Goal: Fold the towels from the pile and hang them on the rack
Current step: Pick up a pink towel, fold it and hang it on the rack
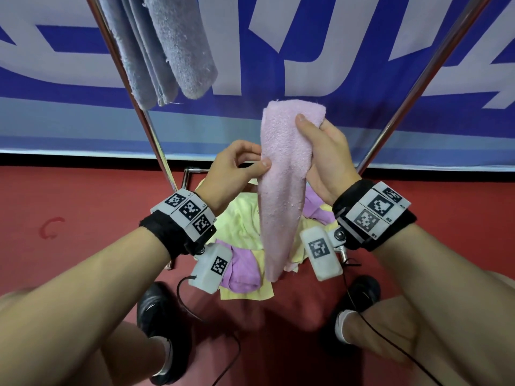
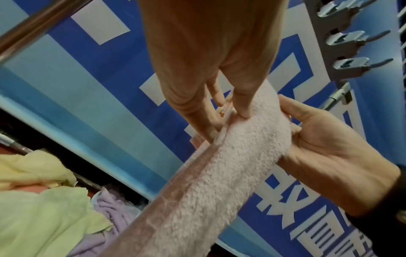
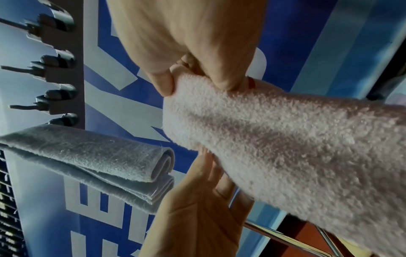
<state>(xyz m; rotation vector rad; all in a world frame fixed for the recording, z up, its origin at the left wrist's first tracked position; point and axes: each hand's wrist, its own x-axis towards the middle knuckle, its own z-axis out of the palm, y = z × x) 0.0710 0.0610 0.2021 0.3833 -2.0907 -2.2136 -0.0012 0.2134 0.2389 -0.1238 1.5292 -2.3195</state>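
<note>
A pink towel (image 1: 282, 190), folded into a long narrow strip, hangs upright between my hands. My right hand (image 1: 320, 140) grips its folded top end, thumb on the front and fingers behind. My left hand (image 1: 260, 162) pinches the strip's left edge a little lower, thumb in front. In the left wrist view the pink towel (image 2: 208, 182) runs from the pinch down toward the camera; in the right wrist view the pink towel (image 3: 296, 139) fills the right side. A folded grey-blue towel (image 1: 167, 48) hangs on the rack at upper left. The pile (image 1: 239, 227) of yellow and purple towels lies below.
Two shiny rack poles slant up and outward, the left pole (image 1: 133, 98) beside the grey-blue towel and the right pole (image 1: 418, 87) opposite. A blue and white banner (image 1: 334, 65) covers the wall behind. The floor (image 1: 83, 204) is red. My black shoes (image 1: 158, 330) stand near the pile.
</note>
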